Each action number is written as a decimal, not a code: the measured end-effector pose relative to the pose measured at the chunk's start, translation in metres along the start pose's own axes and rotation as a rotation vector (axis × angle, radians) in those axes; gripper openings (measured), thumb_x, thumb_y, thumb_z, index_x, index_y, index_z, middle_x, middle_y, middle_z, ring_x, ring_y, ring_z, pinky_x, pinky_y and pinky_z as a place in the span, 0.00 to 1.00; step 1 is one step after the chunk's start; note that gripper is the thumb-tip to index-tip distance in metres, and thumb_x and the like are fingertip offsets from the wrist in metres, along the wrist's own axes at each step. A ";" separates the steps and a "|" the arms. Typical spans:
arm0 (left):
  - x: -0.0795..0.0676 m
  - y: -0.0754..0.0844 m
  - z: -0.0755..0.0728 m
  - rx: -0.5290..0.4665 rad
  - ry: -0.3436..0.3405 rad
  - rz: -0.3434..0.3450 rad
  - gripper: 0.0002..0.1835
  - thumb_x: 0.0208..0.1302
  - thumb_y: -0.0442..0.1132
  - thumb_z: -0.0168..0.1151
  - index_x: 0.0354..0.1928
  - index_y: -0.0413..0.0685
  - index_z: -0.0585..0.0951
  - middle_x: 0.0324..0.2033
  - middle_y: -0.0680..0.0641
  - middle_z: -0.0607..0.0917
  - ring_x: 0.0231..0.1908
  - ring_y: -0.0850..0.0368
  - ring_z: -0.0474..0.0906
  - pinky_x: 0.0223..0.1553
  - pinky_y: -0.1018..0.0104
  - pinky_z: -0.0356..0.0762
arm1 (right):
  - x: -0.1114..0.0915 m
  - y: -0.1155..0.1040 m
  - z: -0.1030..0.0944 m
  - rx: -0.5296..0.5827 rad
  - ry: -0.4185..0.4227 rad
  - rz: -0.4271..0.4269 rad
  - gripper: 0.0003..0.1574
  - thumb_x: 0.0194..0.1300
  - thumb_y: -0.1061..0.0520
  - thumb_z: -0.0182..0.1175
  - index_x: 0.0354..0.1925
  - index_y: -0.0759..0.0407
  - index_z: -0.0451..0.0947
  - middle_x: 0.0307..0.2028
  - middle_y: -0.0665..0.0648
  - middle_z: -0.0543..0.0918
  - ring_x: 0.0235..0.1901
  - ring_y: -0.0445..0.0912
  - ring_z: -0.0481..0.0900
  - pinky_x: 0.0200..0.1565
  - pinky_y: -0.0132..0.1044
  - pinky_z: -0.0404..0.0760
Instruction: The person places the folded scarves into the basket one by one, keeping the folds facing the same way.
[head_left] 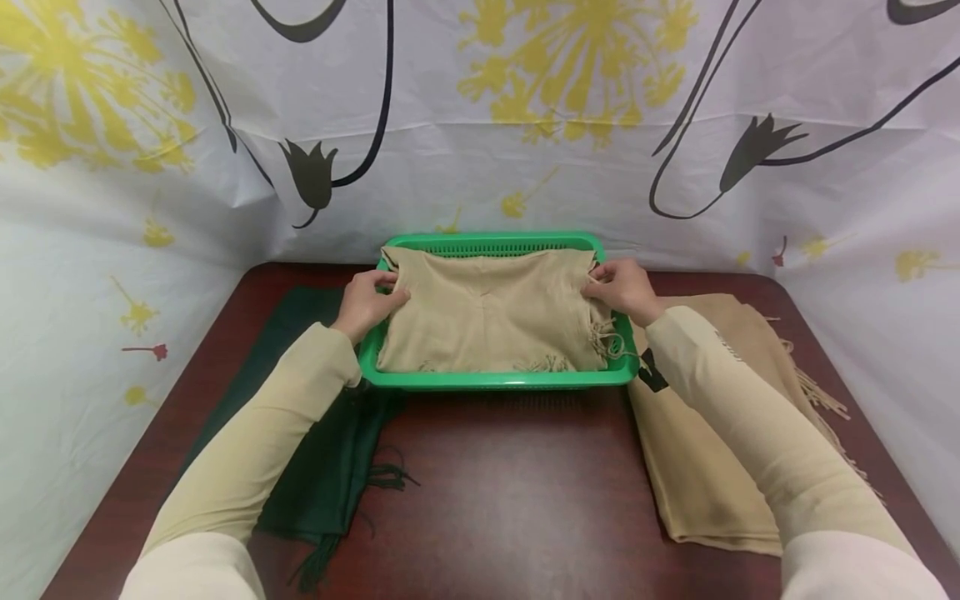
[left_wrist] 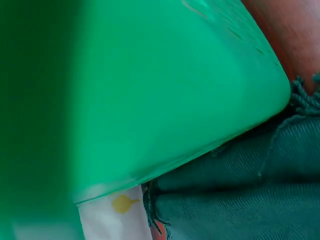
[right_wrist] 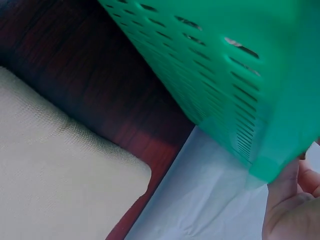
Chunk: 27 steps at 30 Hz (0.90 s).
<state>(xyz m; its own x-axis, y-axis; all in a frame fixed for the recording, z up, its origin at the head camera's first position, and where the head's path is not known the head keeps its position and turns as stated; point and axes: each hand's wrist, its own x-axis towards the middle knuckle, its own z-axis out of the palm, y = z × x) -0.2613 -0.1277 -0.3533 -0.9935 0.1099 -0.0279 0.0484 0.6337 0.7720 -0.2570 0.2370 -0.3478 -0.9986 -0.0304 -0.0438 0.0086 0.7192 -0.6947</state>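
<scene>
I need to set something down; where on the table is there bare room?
Largest bare patch: the front middle of the table, between the dark green cloth on the left and the folded tan cloth on the right, with the basket beyond. The back is crowded: the left hand and right hand hold the beige cloth in the basket.

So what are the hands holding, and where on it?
The beige cloth in the green basket: the left hand pinches its left side, the right hand its right side.
</scene>
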 end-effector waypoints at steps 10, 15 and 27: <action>-0.001 0.004 0.002 0.059 -0.062 -0.002 0.25 0.59 0.41 0.56 0.58 0.42 0.69 0.50 0.41 0.74 0.42 0.47 0.73 0.41 0.55 0.73 | -0.003 -0.005 -0.001 -0.072 -0.069 -0.022 0.20 0.58 0.56 0.58 0.45 0.69 0.74 0.42 0.67 0.75 0.28 0.46 0.71 0.29 0.35 0.70; -0.001 0.007 0.002 0.076 -0.115 -0.026 0.26 0.58 0.40 0.57 0.59 0.41 0.67 0.51 0.39 0.72 0.44 0.46 0.73 0.42 0.55 0.73 | -0.003 -0.004 0.000 -0.094 -0.087 -0.030 0.22 0.58 0.55 0.58 0.47 0.69 0.72 0.34 0.62 0.75 0.24 0.44 0.66 0.29 0.35 0.67; -0.001 0.009 0.003 0.124 -0.169 -0.021 0.26 0.58 0.38 0.58 0.58 0.40 0.67 0.54 0.40 0.70 0.47 0.47 0.72 0.43 0.55 0.72 | -0.004 -0.011 -0.001 -0.314 -0.215 -0.099 0.36 0.56 0.53 0.61 0.59 0.67 0.63 0.57 0.68 0.65 0.54 0.60 0.64 0.52 0.54 0.63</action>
<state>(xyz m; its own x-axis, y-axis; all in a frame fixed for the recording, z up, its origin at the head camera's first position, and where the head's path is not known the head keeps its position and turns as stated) -0.2596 -0.1196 -0.3479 -0.9637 0.2159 -0.1571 0.0506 0.7256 0.6863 -0.2530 0.2300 -0.3391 -0.9597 -0.2313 -0.1597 -0.1374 0.8817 -0.4514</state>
